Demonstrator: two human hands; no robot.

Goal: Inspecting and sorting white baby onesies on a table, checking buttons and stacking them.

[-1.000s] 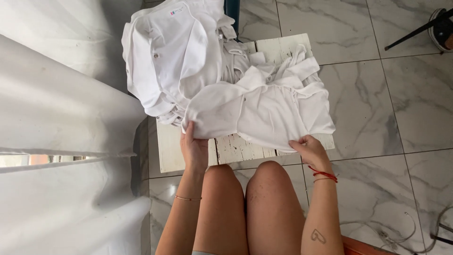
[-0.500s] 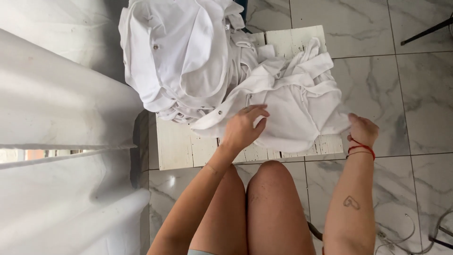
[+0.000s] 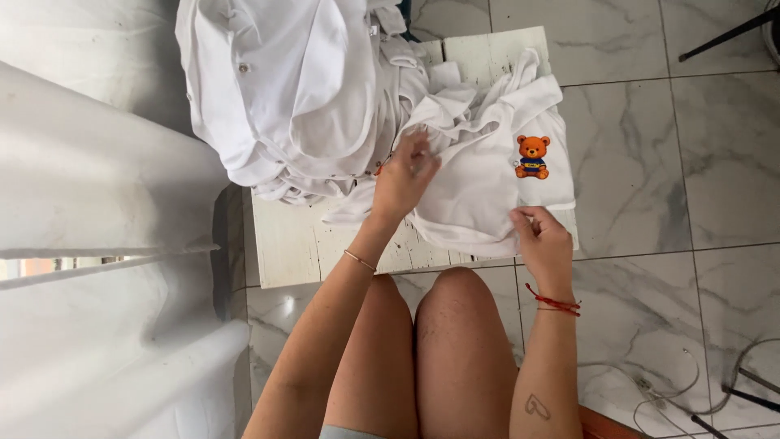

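T-shirt, white with a small bear print on the chest, lies print-up on the near right part of a low white-painted wooden table, crumpled along its far edge and flatter toward the person. Left hand rests palm-down on the shirt's left side, fingers bent and bunching fabric near the collar area; looks like a loose grip on the cloth, not a flat press. Right hand pinches the shirt's near hem at the table edge, thumb and fingers closed on the fabric. Judging by the pose, the step in hand is spreading or squaring the shirt on the tabletop; next move would call for pulling the hem taut against the left hand and smoothing the wrinkled upper part, keeping it from dragging the neighbouring pile. Pile of white garments, some with buttons, sits heaped on the far left of the table, touching the shirt's left edge. No containers in view; everything lies loose on the table. White draped cloth fills the left side, marble-patterned floor tiles the right, cables on the floor near right.
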